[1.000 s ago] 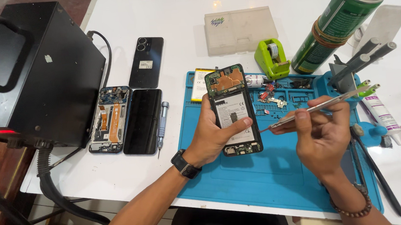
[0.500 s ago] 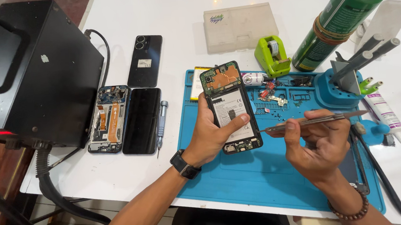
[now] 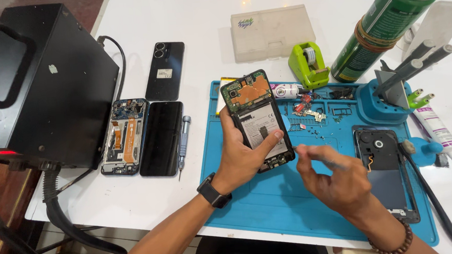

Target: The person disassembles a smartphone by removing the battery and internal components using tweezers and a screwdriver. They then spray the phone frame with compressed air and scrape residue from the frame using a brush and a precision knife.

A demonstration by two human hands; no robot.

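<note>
white table (image 3: 203, 28) seen from above; near edge runs along the bottom left, with a black hose (image 3: 69, 236) hanging below it. blue work mat (image 3: 274, 203) laid on the near right part of the table, its near edge close to the table edge. open mat surface is found near, between the two forearms; far part of the mat is crowded with small screws and parts (image 3: 309, 110).

left of the mat, just beside it: a small screwdriver (image 3: 183, 143), a black screen panel (image 3: 161, 138) and an opened phone frame (image 3: 121, 137), side by side. a black phone back (image 3: 165, 70) lies farther off. a big black box (image 3: 37, 87) fills the far left. far of the mat: a clear plastic case (image 3: 272, 32), a green tape dispenser (image 3: 308, 63), a green spray can (image 3: 383, 23). right on the mat: a blue tool stand (image 3: 388, 102) and a phone back cover (image 3: 386, 174).

left hand (image 3: 244, 155): fingers curled around an opened phone (image 3: 257, 120), held tilted above the mat's middle, thumb pressed on its battery face.

right hand (image 3: 336, 180): fingertips pressed together, pinching thin tweezers (image 3: 318, 156), the tip pointed at the phone's near right edge; contact cannot be told.
</note>
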